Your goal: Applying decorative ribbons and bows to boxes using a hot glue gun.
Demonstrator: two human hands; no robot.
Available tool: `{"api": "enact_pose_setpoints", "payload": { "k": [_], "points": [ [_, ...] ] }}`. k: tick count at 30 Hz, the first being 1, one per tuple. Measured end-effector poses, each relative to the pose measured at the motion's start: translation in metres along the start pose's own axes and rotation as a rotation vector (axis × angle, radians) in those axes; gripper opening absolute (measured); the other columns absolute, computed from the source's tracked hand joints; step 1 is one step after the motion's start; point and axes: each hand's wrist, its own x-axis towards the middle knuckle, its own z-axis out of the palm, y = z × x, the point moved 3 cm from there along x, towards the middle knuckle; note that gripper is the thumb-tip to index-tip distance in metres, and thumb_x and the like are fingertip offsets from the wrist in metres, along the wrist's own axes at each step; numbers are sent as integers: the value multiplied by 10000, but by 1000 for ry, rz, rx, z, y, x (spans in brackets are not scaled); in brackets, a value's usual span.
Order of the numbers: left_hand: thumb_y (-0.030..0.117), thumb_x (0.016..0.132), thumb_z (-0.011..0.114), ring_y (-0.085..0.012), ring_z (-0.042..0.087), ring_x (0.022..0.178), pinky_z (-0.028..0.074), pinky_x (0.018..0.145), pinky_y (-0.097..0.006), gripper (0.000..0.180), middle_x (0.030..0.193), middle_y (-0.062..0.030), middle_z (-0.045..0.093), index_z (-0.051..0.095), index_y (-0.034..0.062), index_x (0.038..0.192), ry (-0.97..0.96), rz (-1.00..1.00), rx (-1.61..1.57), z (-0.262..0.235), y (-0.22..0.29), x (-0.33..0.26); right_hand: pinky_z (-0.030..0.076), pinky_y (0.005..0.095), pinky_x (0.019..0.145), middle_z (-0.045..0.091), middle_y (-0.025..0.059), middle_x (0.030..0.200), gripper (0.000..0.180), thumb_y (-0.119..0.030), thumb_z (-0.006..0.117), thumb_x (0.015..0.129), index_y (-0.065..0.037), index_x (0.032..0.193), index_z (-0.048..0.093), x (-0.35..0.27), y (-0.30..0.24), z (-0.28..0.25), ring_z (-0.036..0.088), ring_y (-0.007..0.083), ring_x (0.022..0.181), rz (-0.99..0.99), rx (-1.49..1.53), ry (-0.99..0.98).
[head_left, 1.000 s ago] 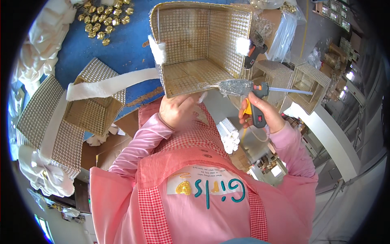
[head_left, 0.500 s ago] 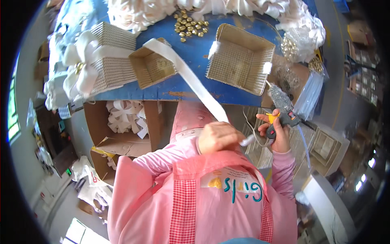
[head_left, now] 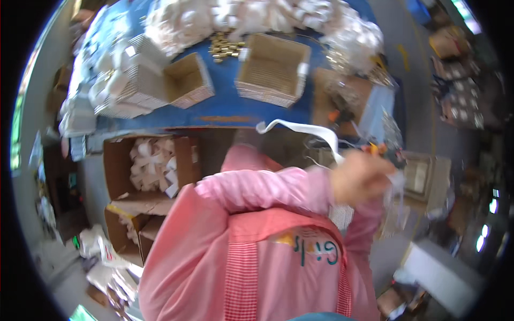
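My left hand (head_left: 360,179), smeared by motion, reaches across to the right with its fingers closed on a white ribbon (head_left: 313,129). The ribbon's free end curls out toward the table edge, and a pale end shows by the fingers. Just beyond the hand is a hot glue gun (head_left: 401,156) with a silvery wrapped nozzle and an orange trigger. My right hand is mostly hidden behind the left one, at the glue gun's grip; its pink sleeve (head_left: 365,222) shows below. On the table stand an open square box (head_left: 273,96) with textured sides and a smaller open box (head_left: 194,96).
White fabric bows (head_left: 235,18) heap along the blue table's (head_left: 225,109) far side, near small gold bells (head_left: 225,47). A textured box with a white bow (head_left: 110,85) stands left. Below the table edge, a cardboard carton (head_left: 120,166) holds white ribbon pieces. Cardboard (head_left: 326,88) lies at the table's right.
My left hand has swung right with the ribbon, drawing it off the small box, and now covers most of my right hand. The view has shifted, and the glue gun is farther right of the boxes.
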Motion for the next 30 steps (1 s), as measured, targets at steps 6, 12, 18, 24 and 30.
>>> {"api": "enact_pose_setpoints", "payload": {
  "k": [6,12,18,24,30],
  "points": [
    [46,824,586,-85,579,714,478,622,-220,154,799,-48,626,587,-20,963,238,-681,-283,-60,-83,-54,418,216,501,638,102,881,254,-225,615,840,-81,1001,482,5,-7,74,543,92,627,241,-419,-357],
    [52,817,599,-76,584,693,477,618,-226,154,777,-45,637,602,5,964,278,-717,-197,-107,-116,-78,412,190,515,638,70,913,352,-152,684,786,-76,1027,440,11,53,107,532,61,648,380,-581,-500],
    [68,824,603,-71,578,703,475,626,-222,171,769,-40,638,605,10,984,418,-815,-198,-156,-141,-97,440,206,580,602,8,808,281,-97,693,768,-41,976,511,18,112,131,540,62,679,382,-739,-431],
    [35,800,632,-81,580,738,480,652,-218,176,822,-37,612,529,8,940,663,-897,-191,-190,-175,-109,450,313,567,593,89,705,182,-85,661,767,-43,856,507,30,165,166,584,214,625,-59,-1063,-455],
    [-10,769,662,-36,521,663,441,608,-181,212,724,17,550,467,39,836,801,-835,24,-203,-196,-116,442,379,578,582,141,731,232,-135,683,736,-56,893,532,45,183,194,580,335,675,-292,-1379,-516]
  ]
}}
